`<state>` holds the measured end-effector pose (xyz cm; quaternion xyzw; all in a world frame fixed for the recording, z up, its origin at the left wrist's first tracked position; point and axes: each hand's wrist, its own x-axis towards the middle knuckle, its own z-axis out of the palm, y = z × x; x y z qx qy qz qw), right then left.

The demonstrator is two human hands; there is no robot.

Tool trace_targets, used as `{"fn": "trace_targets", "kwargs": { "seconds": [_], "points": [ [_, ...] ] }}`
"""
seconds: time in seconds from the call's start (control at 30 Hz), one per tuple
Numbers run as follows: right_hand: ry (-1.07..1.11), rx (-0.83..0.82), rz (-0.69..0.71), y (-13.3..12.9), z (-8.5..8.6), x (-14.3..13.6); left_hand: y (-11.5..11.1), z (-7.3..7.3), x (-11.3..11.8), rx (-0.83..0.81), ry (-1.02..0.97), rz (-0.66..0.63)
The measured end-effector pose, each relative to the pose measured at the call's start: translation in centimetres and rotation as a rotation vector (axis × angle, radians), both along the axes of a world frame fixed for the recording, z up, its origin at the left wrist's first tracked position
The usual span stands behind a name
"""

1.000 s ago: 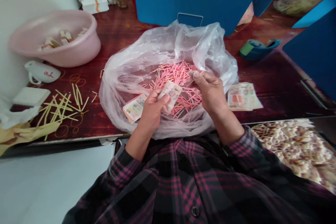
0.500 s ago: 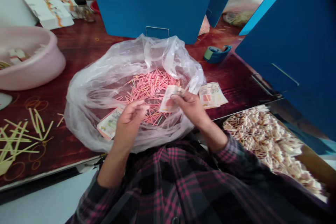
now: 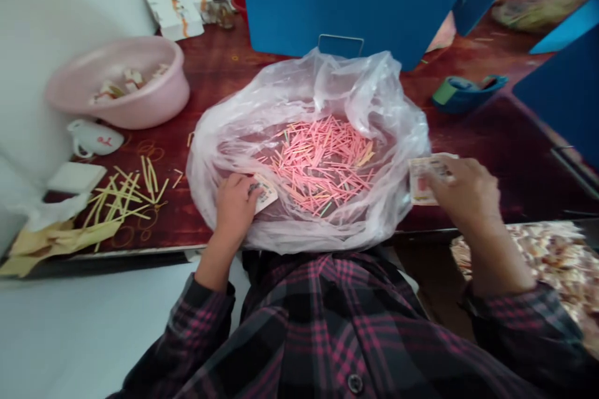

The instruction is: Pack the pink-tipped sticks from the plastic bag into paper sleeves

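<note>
My left hand (image 3: pixel 234 204) is at the near left of a clear plastic bag (image 3: pixel 219 131), fingers curled onto a small printed paper slip (image 3: pixel 266 194). Whether one slip or more lie under those fingers is hidden. Right of the bag, my right hand (image 3: pixel 470 190) has its thumb and fingers closed on another printed slip (image 3: pixel 423 190), low over the tabletop. A pale paper edge shows behind it. Between the hands, a loose heap of short pink sticks (image 3: pixel 322 159), with a few yellow and green ones, lies in the opened bag.
At left are a pink basin (image 3: pixel 154 100) holding small bundles, a white mug (image 3: pixel 96 137) on its side and yellow-green sticks (image 3: pixel 124 196). Blue panels (image 3: pixel 355 0) stand behind the bag. A tape dispenser (image 3: pixel 468 93) sits back right; pale folded pieces (image 3: pixel 556 262) fill a box below.
My view has turned left. My right hand has carried its slip from over the sticks to the bag's right side. My left hand has moved down onto the slip at the left.
</note>
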<state>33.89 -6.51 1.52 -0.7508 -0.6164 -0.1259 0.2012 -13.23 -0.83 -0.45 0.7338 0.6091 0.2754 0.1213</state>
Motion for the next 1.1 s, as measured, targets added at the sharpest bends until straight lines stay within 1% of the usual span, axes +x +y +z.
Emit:
{"fn": "trace_targets", "kwargs": {
  "seconds": [0.07, 0.17, 0.27, 0.33, 0.4, 0.47, 0.53, 0.6, 0.67, 0.77, 0.83, 0.9, 0.97, 1.03, 1.1],
  "points": [
    [0.079, 0.097, 0.062, 0.2, 0.8, -0.4, 0.2, -0.1, 0.1, -0.009, -0.035, 0.045],
    [0.248, 0.209, 0.255, 1.0, 2.3, -2.7, 0.4, -0.2, 0.1, -0.017, -0.091, 0.105],
    [0.377, 0.274, 0.424, 2.2, 3.4, -7.0, 0.4, 0.1, -0.2, -0.023, -0.157, 0.119],
    [0.469, 0.257, 0.529, 3.0, 3.9, -10.5, 0.2, 0.7, -0.4, 0.016, -0.237, 0.153],
    [0.635, 0.142, 0.649, 3.7, 4.3, -14.1, -0.3, 1.9, -0.2, 0.095, -0.324, 0.152],
    [0.818, -0.048, 0.743, 4.2, 4.6, -17.4, -1.0, 3.2, 0.8, 0.172, -0.408, 0.088],
    [0.95, -0.243, 0.81, 4.5, 4.7, -19.9, -1.8, 4.3, 2.4, 0.202, -0.488, -0.003],
    [1.025, -0.39, 0.833, 4.8, 4.5, -21.5, -2.5, 4.8, 4.3, 0.19, -0.556, -0.086],
    [1.075, -0.45, 0.809, 4.9, 4.0, -21.9, -2.9, 4.5, 5.9, 0.158, -0.611, -0.154],
    [1.153, -0.425, 0.764, 4.5, 3.3, -21.3, -2.9, 3.5, 7.3, 0.066, -0.684, -0.241],
    [1.209, -0.396, 0.763, 4.2, 2.8, -20.7, -2.7, 2.9, 7.6, -0.026, -0.743, -0.279],
    [1.27, -0.354, 0.749, 3.9, 2.4, -20.2, -2.6, 2.6, 7.6, -0.128, -0.843, -0.273],
    [1.323, -0.303, 0.71, 3.8, 1.9, -20.0, -2.4, 2.6, 7.4, -0.247, -0.973, -0.266],
    [1.352, -0.278, 0.67, 3.9, 1.4, -19.8, -2.2, 2.7, 7.3, -0.37, -1.085, -0.287],
    [1.36, -0.281, 0.672, 4.0, 1.1, -19.7, -2.1, 3.0, 7.1, -0.443, -1.138, -0.309]
  ]
}}
